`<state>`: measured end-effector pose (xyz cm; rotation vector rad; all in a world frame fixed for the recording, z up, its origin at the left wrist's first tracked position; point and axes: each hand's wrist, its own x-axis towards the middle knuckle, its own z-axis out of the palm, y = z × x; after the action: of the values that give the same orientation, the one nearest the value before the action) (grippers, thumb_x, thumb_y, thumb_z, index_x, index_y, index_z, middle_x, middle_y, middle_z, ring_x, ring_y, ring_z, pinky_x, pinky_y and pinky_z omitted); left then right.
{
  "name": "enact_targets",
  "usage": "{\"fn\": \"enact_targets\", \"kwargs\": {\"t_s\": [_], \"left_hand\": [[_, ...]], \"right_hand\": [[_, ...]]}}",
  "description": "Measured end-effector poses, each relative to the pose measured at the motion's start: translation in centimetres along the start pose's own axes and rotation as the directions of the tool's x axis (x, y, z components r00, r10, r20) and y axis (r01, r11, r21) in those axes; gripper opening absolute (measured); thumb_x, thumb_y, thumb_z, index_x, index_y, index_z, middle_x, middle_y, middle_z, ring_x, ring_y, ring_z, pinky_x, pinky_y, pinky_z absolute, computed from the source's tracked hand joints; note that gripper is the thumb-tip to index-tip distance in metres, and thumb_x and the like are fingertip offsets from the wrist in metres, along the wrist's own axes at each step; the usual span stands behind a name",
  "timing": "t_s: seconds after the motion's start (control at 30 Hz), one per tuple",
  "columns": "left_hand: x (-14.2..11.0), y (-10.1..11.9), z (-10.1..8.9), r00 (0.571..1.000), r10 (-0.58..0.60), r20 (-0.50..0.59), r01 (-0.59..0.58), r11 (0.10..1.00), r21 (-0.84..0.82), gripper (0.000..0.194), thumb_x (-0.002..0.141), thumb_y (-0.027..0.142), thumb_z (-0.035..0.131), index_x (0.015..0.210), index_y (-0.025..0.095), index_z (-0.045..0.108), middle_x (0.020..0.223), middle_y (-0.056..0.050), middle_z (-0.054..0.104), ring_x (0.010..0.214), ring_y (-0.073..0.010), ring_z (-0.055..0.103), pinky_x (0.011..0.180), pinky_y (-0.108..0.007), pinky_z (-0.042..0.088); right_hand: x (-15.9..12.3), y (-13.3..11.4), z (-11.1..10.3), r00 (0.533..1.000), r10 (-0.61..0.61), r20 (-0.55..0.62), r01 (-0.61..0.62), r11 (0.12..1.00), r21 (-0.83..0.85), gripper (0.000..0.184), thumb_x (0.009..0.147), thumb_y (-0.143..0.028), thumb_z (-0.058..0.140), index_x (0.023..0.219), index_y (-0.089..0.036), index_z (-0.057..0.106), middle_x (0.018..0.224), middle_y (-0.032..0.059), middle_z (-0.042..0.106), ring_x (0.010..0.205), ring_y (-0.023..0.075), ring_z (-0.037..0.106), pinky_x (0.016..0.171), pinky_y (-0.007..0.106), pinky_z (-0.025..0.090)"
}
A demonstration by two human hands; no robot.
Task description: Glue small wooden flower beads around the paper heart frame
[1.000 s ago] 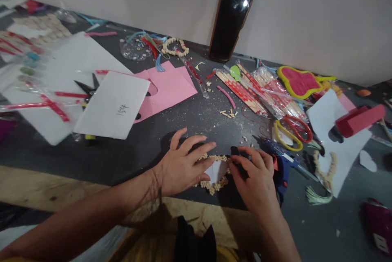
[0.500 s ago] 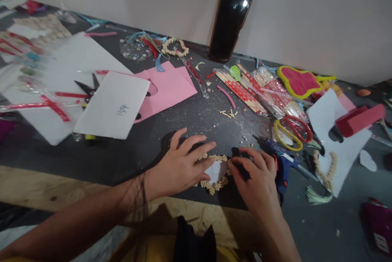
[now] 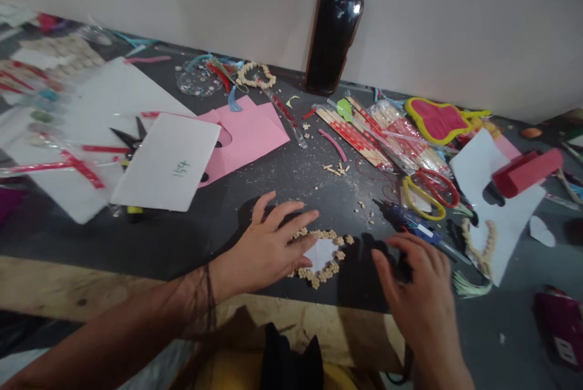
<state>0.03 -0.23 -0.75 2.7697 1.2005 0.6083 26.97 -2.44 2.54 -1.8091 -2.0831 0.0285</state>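
At left, a white card (image 3: 166, 162) is reading "154"; lower centre, the left hand (image 3: 262, 253), fingers spread, is touching the beaded frame's (image 3: 328, 270) left side; the right hand (image 3: 421, 293) is hovering rightward, digits apart.

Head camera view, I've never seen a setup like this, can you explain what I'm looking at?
There's no machine: the camera, worn on a person's head, looks forward and down at two bare hands. The left hand spreads over one side of a ring of small beige beads around white paper. The right hand is apart from the ring; I can't tell whether it holds something dark and blurred. On the dark grey table lie pink paper sheets, a blue glue gun and scissors with yellow and red handles. A black phone stands against the pale wall.
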Motion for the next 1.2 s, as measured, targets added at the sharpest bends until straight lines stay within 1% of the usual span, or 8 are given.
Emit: {"fn": "enact_targets", "kwargs": {"t_s": [0.13, 0.23, 0.3, 0.47, 0.6, 0.87, 1.0, 1.2], "left_hand": [[0.0, 0.1, 0.0, 1.0, 0.007, -0.013, -0.007, 1.0, 0.007, 0.032, 0.09, 0.051, 0.06, 0.113, 0.03, 0.064, 0.137, -0.003, 0.057, 0.126, -0.0274, 0.043, 0.115, -0.058, 0.011], [0.0, 0.0, 0.1, 1.0, 0.011, -0.022, -0.011, 1.0, 0.009, 0.032, 0.09, 0.051, 0.06, 0.112, 0.029, 0.065, 0.137, -0.003, 0.057, 0.126, -0.0276, 0.042, 0.114, -0.058, 0.011], [0.0, 0.0, 0.1, 1.0, 0.013, -0.026, -0.013, 1.0, 0.008, 0.032, 0.09, 0.052, 0.059, 0.112, 0.03, 0.065, 0.137, -0.003, 0.057, 0.126, -0.0276, 0.042, 0.114, -0.057, 0.011], [0.0, 0.0, 0.2, 1.0, 0.021, -0.018, -0.021, 1.0, 0.012, 0.032, 0.09, 0.051, 0.06, 0.114, 0.031, 0.064, 0.137, -0.003, 0.056, 0.126, -0.0277, 0.042, 0.114, -0.056, 0.011], [0.0, -0.1, 0.2, 1.0, 0.025, -0.02, -0.024, 0.999, 0.021, 0.033, 0.087, 0.05, 0.063, 0.114, 0.031, 0.064, 0.137, -0.003, 0.056, 0.126, -0.0281, 0.042, 0.114, -0.056, 0.009], [0.0, -0.1, 0.2, 1.0, 0.025, -0.018, -0.025, 1.0, 0.012, 0.032, 0.089, 0.051, 0.06, 0.113, 0.03, 0.064, 0.137, -0.003, 0.056, 0.126, -0.0277, 0.041, 0.114, -0.057, 0.01], [0.0, -0.1, 0.2, 1.0, 0.021, -0.022, -0.021, 1.0, 0.008, 0.032, 0.088, 0.05, 0.062, 0.112, 0.03, 0.065, 0.136, -0.003, 0.057, 0.125, -0.0276, 0.042, 0.114, -0.056, 0.01], [-0.1, -0.1, 0.4, 0.999, 0.024, -0.024, -0.023, 1.0, 0.016, 0.032, 0.088, 0.05, 0.062, 0.113, 0.031, 0.065, 0.137, -0.002, 0.056, 0.126, -0.0269, 0.041, 0.115, -0.056, 0.008]], "right_hand": [[-1.8, 2.7, -0.9, 0.937, 0.35, -0.011, -0.347, 0.924, -0.162, 0.059, 0.081, -0.073, 0.043, 0.098, -0.018, 0.059, 0.098, 0.0153, 0.063, 0.096, 0.0325, 0.059, 0.083, 0.048, 0.046], [-2.1, 3.5, -1.1, 0.789, 0.607, 0.095, -0.581, 0.787, -0.205, 0.067, 0.071, -0.077, 0.05, 0.101, -0.018, 0.059, 0.088, 0.0132, 0.066, 0.082, 0.0321, 0.063, 0.066, 0.043, 0.048], [-1.5, 3.5, -1.2, 0.729, 0.672, 0.129, -0.641, 0.737, -0.216, 0.068, 0.069, -0.076, 0.051, 0.105, -0.018, 0.06, 0.085, 0.0127, 0.068, 0.078, 0.0317, 0.065, 0.063, 0.041, 0.047], [0.9, 4.1, -1.5, 0.735, 0.633, 0.244, -0.592, 0.774, -0.224, 0.062, 0.073, -0.072, 0.046, 0.097, -0.019, 0.066, 0.083, 0.012, 0.07, 0.073, 0.0295, 0.064, 0.062, 0.038, 0.044], [1.6, 4.8, -1.6, 0.713, 0.618, 0.332, -0.653, 0.757, -0.006, 0.049, 0.064, -0.062, 0.055, 0.085, -0.019, 0.067, 0.071, 0.0063, 0.069, 0.062, 0.0225, 0.062, 0.057, 0.032, 0.044], [0.3, 4.3, -2.0, 0.688, 0.71, 0.148, -0.706, 0.703, -0.087, 0.046, 0.058, -0.059, 0.054, 0.083, -0.022, 0.062, 0.075, 0.0089, 0.069, 0.073, 0.0299, 0.065, 0.064, 0.039, 0.046], [0.2, 4.9, -2.1, 0.702, 0.696, 0.152, -0.686, 0.718, -0.12, 0.056, 0.057, -0.064, 0.057, 0.094, -0.022, 0.064, 0.088, 0.0123, 0.073, 0.085, 0.0334, 0.067, 0.071, 0.043, 0.049], [0.6, 5.8, -3.1, 0.624, 0.712, 0.322, -0.759, 0.651, 0.033, 0.057, 0.056, -0.061, 0.061, 0.094, -0.019, 0.07, 0.082, 0.0086, 0.074, 0.079, 0.0314, 0.069, 0.066, 0.039, 0.051]]}}
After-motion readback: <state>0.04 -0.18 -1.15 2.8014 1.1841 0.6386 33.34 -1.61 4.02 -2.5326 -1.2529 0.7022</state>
